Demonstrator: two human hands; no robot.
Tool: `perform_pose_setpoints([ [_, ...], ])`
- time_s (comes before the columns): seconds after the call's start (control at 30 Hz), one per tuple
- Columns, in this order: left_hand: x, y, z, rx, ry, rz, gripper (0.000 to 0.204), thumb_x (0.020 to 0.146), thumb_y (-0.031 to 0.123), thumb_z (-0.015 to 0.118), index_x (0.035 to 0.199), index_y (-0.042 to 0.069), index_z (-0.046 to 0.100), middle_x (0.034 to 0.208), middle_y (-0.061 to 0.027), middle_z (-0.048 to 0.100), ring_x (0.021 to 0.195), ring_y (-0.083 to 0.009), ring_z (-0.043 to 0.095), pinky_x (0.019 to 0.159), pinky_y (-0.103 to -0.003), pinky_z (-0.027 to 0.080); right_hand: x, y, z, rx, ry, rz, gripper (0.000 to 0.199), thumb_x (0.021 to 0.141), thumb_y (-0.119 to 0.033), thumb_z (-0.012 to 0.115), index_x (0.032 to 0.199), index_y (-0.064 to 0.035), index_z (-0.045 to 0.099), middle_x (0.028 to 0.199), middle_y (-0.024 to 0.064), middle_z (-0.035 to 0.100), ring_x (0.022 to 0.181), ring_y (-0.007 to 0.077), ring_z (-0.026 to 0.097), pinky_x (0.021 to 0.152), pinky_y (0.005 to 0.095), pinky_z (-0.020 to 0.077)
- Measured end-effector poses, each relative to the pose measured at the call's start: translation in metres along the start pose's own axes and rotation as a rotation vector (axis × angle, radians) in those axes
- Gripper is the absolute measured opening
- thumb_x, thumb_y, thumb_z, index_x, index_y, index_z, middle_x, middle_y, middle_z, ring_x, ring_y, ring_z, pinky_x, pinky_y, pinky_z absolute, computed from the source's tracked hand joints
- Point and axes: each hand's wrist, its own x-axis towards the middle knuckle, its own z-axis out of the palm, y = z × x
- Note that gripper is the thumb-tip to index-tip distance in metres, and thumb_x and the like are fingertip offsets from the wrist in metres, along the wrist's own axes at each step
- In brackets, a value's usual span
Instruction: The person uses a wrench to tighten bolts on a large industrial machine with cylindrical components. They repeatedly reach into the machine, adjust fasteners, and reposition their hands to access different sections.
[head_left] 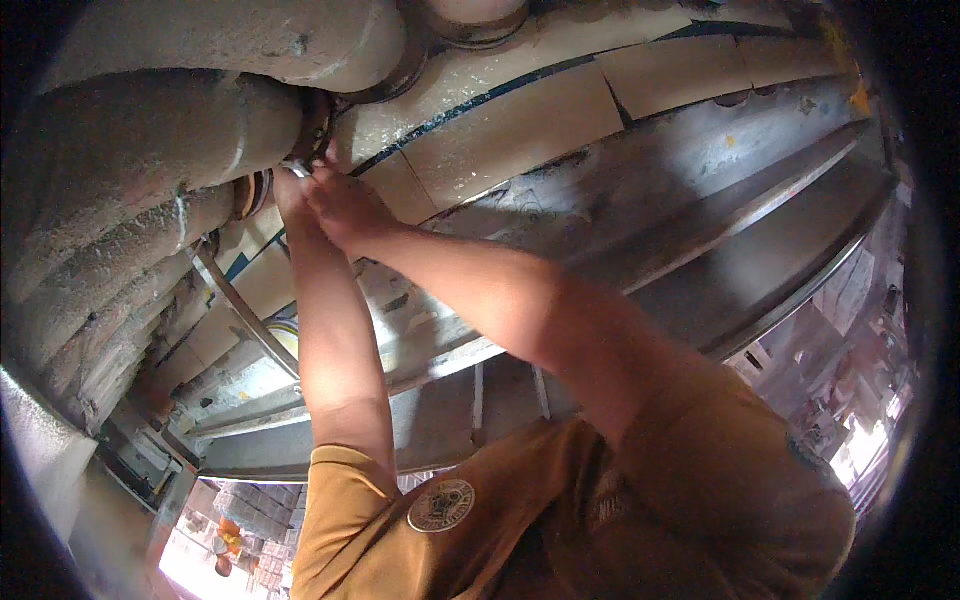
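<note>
Both my hands are up at the pipe joint (312,130) — left hand (290,188) and right hand (345,205) closed about a small metal fitting (297,168); joint looks unfinished — work remains.

Left hand (290,190) mostly hidden behind right hand (345,208); its grip unclear. Small metal piece (298,168) at pipe joint (318,125) too small to identify. Large pipe (150,150) cut off at left edge
</note>
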Motion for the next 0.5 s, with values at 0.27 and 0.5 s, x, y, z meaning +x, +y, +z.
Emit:
perform_pose_setpoints([
  [0.27, 0.006, -0.019, 0.061, -0.222, 0.383, 0.179, 0.048, 0.091, 0.038, 0.047, 0.129, 0.01, 0.048, 0.131, -0.0089, 0.05, 0.11, -0.03, 0.051, 0.094, -0.047, 0.042, -0.014, 0.039, -0.085, 0.208, -0.139, 0.411, 0.036, 0.092, -0.033, 0.042, 0.102, -0.0047, 0.063, 0.103, 0.0148, 0.064, 0.103, 0.0303, 0.058, 0.091, 0.0379, 0.042],
  [0.5, 0.014, -0.017, 0.053, -0.104, 0.251, 0.415, 0.051, 0.09, 0.039, 0.049, 0.129, 0.005, 0.048, 0.132, -0.0102, 0.049, 0.12, -0.0309, 0.046, 0.103, -0.048, 0.035, -0.033, 0.065, -0.109, 0.053, -0.105, 0.343, 0.037, 0.091, -0.034, 0.044, 0.102, -0.0025, 0.061, 0.102, 0.015, 0.064, 0.096, 0.0268, 0.06, 0.087, 0.0371, 0.0427],
])
